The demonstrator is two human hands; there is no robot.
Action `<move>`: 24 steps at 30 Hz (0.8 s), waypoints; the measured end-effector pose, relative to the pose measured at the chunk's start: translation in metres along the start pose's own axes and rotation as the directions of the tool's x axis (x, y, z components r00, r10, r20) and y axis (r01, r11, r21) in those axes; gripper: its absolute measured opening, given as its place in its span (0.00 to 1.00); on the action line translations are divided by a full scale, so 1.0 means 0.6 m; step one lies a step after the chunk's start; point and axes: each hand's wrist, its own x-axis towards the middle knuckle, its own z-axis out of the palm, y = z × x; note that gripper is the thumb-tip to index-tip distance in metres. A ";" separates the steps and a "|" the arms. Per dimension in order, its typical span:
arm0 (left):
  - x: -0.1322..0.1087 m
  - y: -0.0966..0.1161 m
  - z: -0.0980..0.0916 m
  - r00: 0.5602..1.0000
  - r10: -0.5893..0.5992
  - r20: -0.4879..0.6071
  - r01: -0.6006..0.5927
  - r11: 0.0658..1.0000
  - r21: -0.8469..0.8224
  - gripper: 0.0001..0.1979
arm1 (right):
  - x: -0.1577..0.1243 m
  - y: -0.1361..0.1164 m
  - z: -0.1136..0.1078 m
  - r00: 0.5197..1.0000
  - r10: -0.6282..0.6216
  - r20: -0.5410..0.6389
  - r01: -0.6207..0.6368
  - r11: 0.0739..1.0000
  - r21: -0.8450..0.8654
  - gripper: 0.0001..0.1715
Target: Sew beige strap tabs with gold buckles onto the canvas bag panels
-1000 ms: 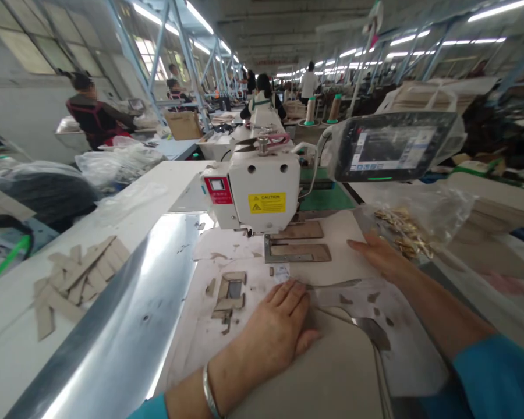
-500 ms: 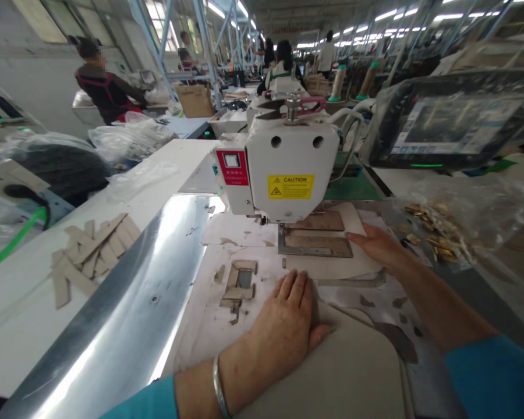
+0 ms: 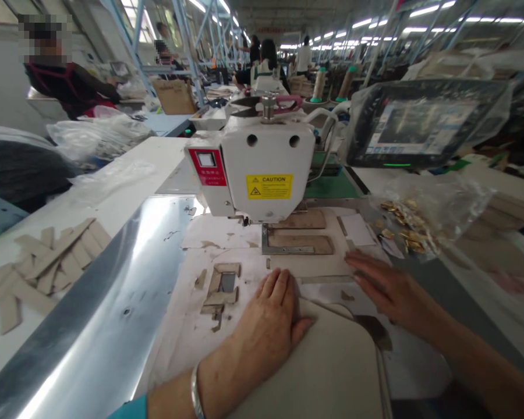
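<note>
My left hand [image 3: 268,317] lies flat with its fingers together, partly over the upper left edge of a stack of beige panels [image 3: 340,355] with rounded corners. Fingers of my right hand [image 3: 386,288] are stretched out at the right edge of another beige panel [image 3: 305,266]. That panel lies under the head of a white sewing machine [image 3: 268,157]. A metal clamp frame [image 3: 288,250] with brown pads rests on top of it. Whether my right fingertips still touch the panel is hard to tell.
Beige strips [image 3: 48,267] lie in a loose pile on the white table at left. Small gold metal pieces [image 3: 413,241] spill around a plastic bag on the right. A plastic-wrapped screen [image 3: 423,125] stands behind them. Other people work in the background.
My right hand has let go of the panel's right edge and drawn back slightly towards me, its fingers straightening. My left hand stays in place. The view has turned to the right.
</note>
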 end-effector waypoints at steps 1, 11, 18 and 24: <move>0.001 -0.001 0.000 1.000 0.002 -0.018 -0.002 1.000 -0.004 0.33 | -0.013 -0.006 0.003 0.999 -0.028 0.030 0.029 0.999 -0.016 0.21; 0.007 -0.006 -0.002 0.999 0.003 -0.039 -0.003 1.000 -0.022 0.28 | -0.022 -0.024 0.013 0.998 -0.004 -0.067 0.004 1.000 0.001 0.13; 0.008 -0.010 0.000 0.998 0.008 -0.059 -0.009 1.000 -0.024 0.28 | -0.014 -0.026 0.018 0.999 0.015 -0.051 -0.018 0.998 -0.066 0.16; 0.007 -0.014 0.006 0.996 0.026 -0.080 -0.027 1.000 -0.005 0.28 | -0.017 -0.036 0.017 0.998 0.033 -0.061 -0.040 0.993 -0.112 0.16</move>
